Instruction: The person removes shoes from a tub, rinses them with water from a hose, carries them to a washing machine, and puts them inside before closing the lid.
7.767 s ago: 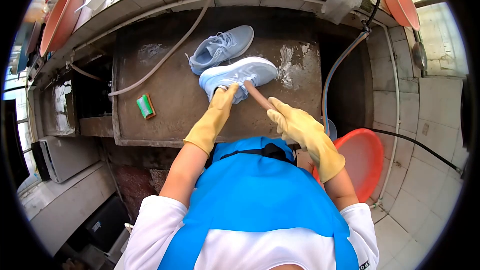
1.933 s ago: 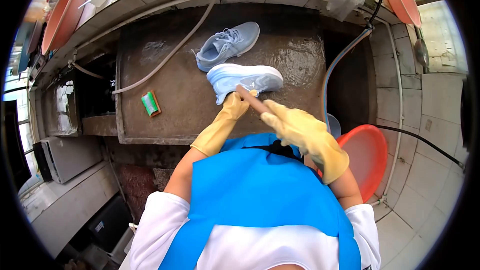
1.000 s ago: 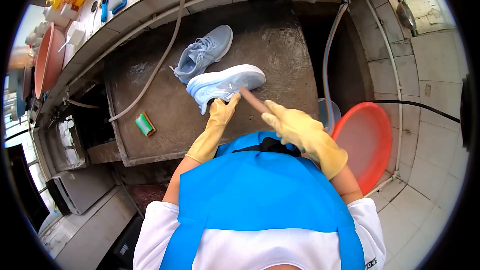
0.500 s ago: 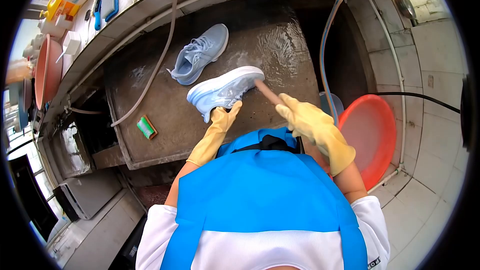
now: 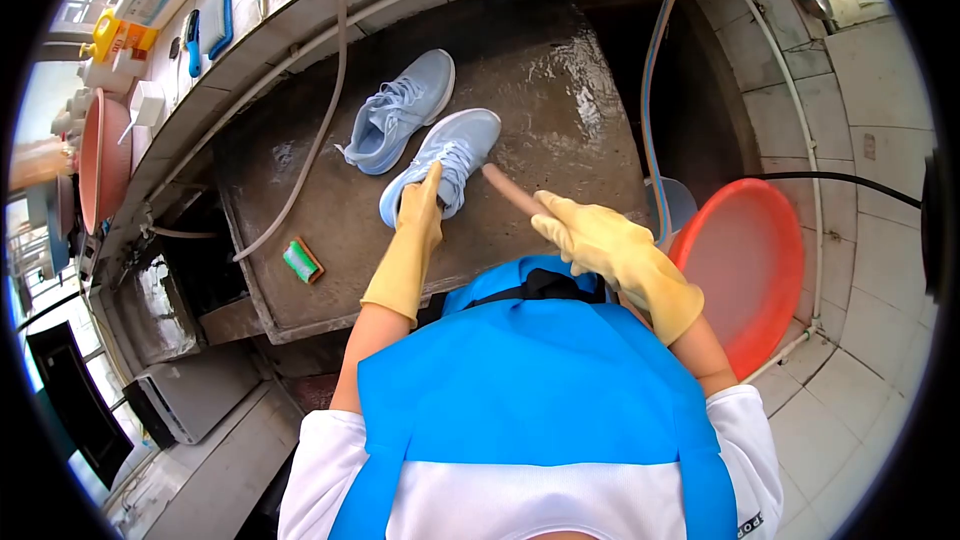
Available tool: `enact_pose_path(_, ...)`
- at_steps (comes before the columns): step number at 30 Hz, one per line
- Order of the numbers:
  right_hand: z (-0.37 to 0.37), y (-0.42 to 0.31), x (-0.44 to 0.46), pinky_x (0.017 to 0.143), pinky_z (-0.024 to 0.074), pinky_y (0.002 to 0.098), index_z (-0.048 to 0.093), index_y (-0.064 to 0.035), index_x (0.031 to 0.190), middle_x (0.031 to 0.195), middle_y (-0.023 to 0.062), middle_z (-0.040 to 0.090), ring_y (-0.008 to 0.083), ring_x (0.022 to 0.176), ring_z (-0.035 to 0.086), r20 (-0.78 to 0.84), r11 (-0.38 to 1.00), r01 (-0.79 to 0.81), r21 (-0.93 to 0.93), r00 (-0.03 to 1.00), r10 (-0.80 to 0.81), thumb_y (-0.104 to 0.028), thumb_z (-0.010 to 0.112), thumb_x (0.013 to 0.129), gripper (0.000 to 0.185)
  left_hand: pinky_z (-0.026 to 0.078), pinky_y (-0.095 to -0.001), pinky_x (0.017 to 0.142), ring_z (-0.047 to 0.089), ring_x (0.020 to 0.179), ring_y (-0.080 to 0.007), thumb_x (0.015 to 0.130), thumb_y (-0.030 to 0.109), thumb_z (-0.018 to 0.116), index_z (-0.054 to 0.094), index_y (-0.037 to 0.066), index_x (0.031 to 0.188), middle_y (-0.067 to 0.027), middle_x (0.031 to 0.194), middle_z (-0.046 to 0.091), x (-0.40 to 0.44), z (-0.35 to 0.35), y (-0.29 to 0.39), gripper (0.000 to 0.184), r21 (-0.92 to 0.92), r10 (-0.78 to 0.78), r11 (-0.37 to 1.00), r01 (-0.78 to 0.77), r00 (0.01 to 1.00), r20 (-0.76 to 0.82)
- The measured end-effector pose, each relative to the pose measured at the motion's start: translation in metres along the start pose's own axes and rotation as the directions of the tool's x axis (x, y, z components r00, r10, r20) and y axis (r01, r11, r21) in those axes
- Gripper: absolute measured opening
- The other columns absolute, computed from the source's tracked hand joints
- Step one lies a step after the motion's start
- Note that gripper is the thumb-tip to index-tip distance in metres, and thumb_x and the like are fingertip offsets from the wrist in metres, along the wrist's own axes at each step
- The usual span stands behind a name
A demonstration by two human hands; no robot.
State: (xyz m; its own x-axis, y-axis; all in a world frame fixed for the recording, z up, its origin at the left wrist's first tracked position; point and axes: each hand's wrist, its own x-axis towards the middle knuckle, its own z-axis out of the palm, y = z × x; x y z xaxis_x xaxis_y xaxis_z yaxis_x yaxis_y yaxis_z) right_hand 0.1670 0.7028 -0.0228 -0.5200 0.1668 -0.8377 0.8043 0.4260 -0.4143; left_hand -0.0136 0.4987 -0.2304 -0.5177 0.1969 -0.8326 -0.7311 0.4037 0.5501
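My left hand (image 5: 421, 208), in a yellow rubber glove, grips a light blue sneaker (image 5: 472, 133) by its heel and collar. That sneaker sits upright on the slab, laces up, its toe pointing to the upper right. In my gloved right hand (image 5: 598, 242) is a pinkish-brown hose (image 5: 511, 189), its open end close to the sneaker's side but apart from it. The matching sneaker (image 5: 400, 105) stands just behind, near the held one. A scrub brush with a green and white back (image 5: 302, 260) lies to the left on the slab.
The wet stone slab (image 5: 330, 285) has a raised edge. A red basin (image 5: 790, 270) stands at the right, beside a striped hose (image 5: 648, 130). Another hose (image 5: 325, 130) crosses the slab's left side. Brushes (image 5: 216, 26) and bottles line the ledge at upper left.
The sneaker in my left hand has turned from lying on its side to upright, beside its mate. My right hand and the hose have shifted slightly left.
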Motion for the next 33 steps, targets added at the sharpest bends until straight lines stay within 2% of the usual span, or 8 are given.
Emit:
enact_pose_path(2, -0.002, -0.013, -0.005, 0.081, 0.0544, 0.0424, 0.042, -0.0179, 0.157, 0.109, 0.0112, 0.072, 0.0215, 0.081, 0.071, 0.086, 0.999, -0.007, -0.042, 0.996, 0.01, -0.053, 0.04, 0.108, 0.06, 0.048, -0.0447, 0.101, 0.062, 0.123, -0.036, 0.086, 0.052, 0.076, 0.046, -0.002, 0.15, -0.0242, 0.136, 0.063, 0.029, -0.027, -0.023, 0.088, 0.825, 0.48, 0.099, -0.556, 0.753, 0.45)
enact_pose_path(4, 0.001, -0.016, -0.002, 0.085, 0.053, 0.0447, 0.044, -0.0179, 0.155, 0.109, 0.0116, 0.072, 0.0252, 0.089, 0.071, 0.112, 1.0, 0.015, -0.004, 0.994, -0.014, -0.052, 0.04, 0.108, 0.058, 0.047, -0.047, 0.104, 0.06, 0.127, -0.0417, 0.085, 0.049, 0.076, 0.04, 0.0, 0.153, -0.0284, 0.137, 0.062, 0.007, 0.0, -0.001, 0.092, 0.339, 0.125, 0.934, -0.116, 0.992, -0.006)
enact_pose_path(6, 0.006, -0.018, -0.002, 0.093, 0.0511, 0.0473, 0.044, -0.0167, 0.154, 0.116, 0.0132, 0.071, 0.0321, 0.106, 0.069, 0.133, 0.993, 0.105, -0.062, 0.987, -0.096, -0.051, 0.04, 0.108, 0.057, 0.047, -0.05, 0.108, 0.057, 0.13, -0.0451, 0.087, 0.047, 0.071, 0.042, 0.001, 0.153, -0.0299, 0.142, 0.058, -0.009, 0.007, 0.01, 0.086, 0.851, 0.201, 0.52, -0.073, 0.979, -0.039)
enact_pose_path(9, 0.03, -0.002, 0.016, 0.1, 0.049, 0.0487, 0.042, -0.0193, 0.156, 0.128, 0.0137, 0.069, 0.0354, 0.12, 0.063, 0.076, 0.96, 0.25, -0.127, 0.967, -0.242, -0.051, 0.041, 0.108, 0.058, 0.051, -0.0476, 0.102, 0.063, 0.125, -0.0364, 0.09, 0.04, 0.069, 0.046, 0.005, 0.151, -0.0233, 0.137, 0.064, 0.025, -0.016, -0.043, 0.074, 0.948, 0.4, 0.032, -0.316, 0.873, 0.278)
enact_pose_path(13, 0.028, -0.018, 0.018, 0.103, 0.0471, 0.051, 0.042, -0.0217, 0.157, 0.141, 0.0113, 0.063, 0.0358, 0.131, 0.057, 0.176, 0.952, 0.251, -0.178, 0.959, -0.22, -0.052, 0.041, 0.108, 0.058, 0.049, -0.0421, 0.108, 0.063, 0.127, -0.0348, 0.094, 0.013, 0.066, 0.053, 0.005, 0.146, -0.0198, 0.139, 0.064, -0.035, -0.04, -0.024, 0.054, 0.784, 0.518, 0.418, -0.459, 0.829, 0.209)
enact_pose_path(24, 0.029, -0.047, 0.011, 0.101, 0.0491, 0.0524, 0.042, -0.0223, 0.157, 0.135, 0.011, 0.066, 0.0349, 0.128, 0.059, 0.306, 0.905, 0.314, -0.287, 0.925, -0.225, -0.052, 0.04, 0.108, 0.057, 0.049, -0.0352, 0.108, 0.06, 0.132, -0.0246, 0.101, -0.007, 0.05, 0.056, 0.005, 0.144, -0.0135, 0.141, 0.063, -0.031, -0.104, -0.066, 0.046, 0.237, 0.728, 0.685, -0.688, 0.655, -0.203)
enact_pose_path(30, 0.028, -0.014, 0.015, 0.094, 0.049, 0.0527, 0.055, -0.0102, 0.131, 0.114, 0.0183, 0.07, 0.0411, 0.112, 0.064, 0.045, 0.919, 0.347, -0.186, 0.938, -0.345, -0.042, 0.043, 0.109, 0.041, 0.056, -0.0444, 0.096, 0.068, 0.113, -0.0384, 0.091, 0.018, 0.07, 0.066, 0.003, 0.122, -0.0223, 0.123, 0.07, -0.056, -0.055, -0.036, 0.035, 0.77, 0.827, 0.079, -0.633, 0.473, 0.304)
enact_pose_path(33, 0.015, -0.009, 0.01, 0.096, 0.0492, 0.0517, 0.054, -0.0123, 0.137, 0.12, 0.0186, 0.069, 0.0399, 0.116, 0.063, 0.031, 0.946, 0.258, -0.197, 0.966, -0.257, -0.045, 0.041, 0.109, 0.045, 0.057, -0.0471, 0.085, 0.072, 0.1, -0.0373, 0.091, 0.031, 0.068, 0.068, 0.004, 0.109, -0.0187, 0.109, 0.074, -0.028, -0.029, -0.03, 0.032, 0.901, 0.64, -0.063, -0.429, 0.675, 0.367)
